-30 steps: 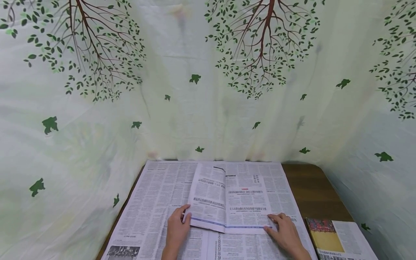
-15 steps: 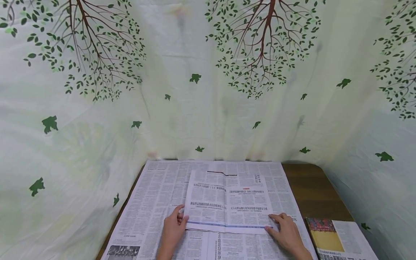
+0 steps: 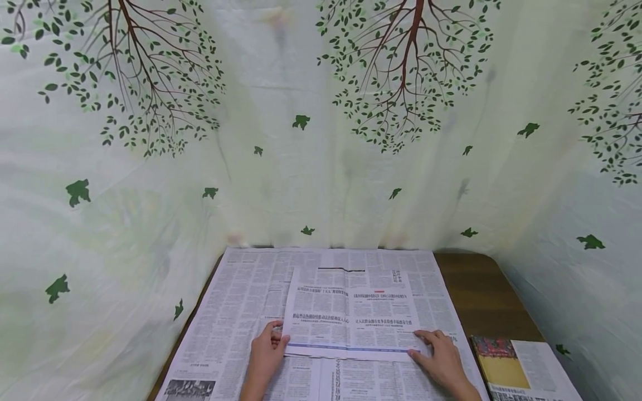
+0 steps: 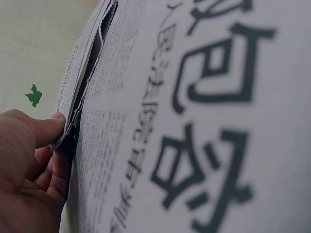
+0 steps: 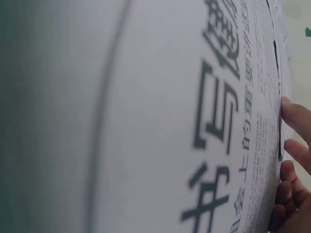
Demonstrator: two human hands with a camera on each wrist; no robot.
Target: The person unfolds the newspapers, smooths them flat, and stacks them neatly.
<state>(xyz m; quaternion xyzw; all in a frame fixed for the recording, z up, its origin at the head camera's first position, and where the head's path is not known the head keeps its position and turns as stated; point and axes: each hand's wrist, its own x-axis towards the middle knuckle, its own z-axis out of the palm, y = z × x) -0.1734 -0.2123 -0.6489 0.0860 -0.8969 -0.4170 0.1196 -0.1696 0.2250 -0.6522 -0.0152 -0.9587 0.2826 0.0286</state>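
Note:
A small folded newspaper point(image 3: 323, 306) lies spread in front of me, with a crease down its middle and a blue line along its near edge. My left hand point(image 3: 264, 351) pinches its near left corner. In the left wrist view, the thumb point(image 4: 54, 127) is on top of the paper's edge and the fingers are underneath. At the near right corner is my right hand point(image 3: 441, 359), its index finger and thumb extended and resting on the sheet. The other right fingers point(image 5: 287, 187) are bent beside the edge in the right wrist view.
Larger newspaper sheets point(image 3: 236, 312) cover most of the brown wooden table point(image 3: 481, 295). A book or magazine with a red and yellow picture point(image 3: 501, 365) lies at the right. Behind hangs a pale curtain point(image 3: 301, 184) printed with trees and leaves.
My left hand has moved left and laid the raised left half of the newspaper down flatter, so the left page now lies wider. My right hand has stayed at the right corner.

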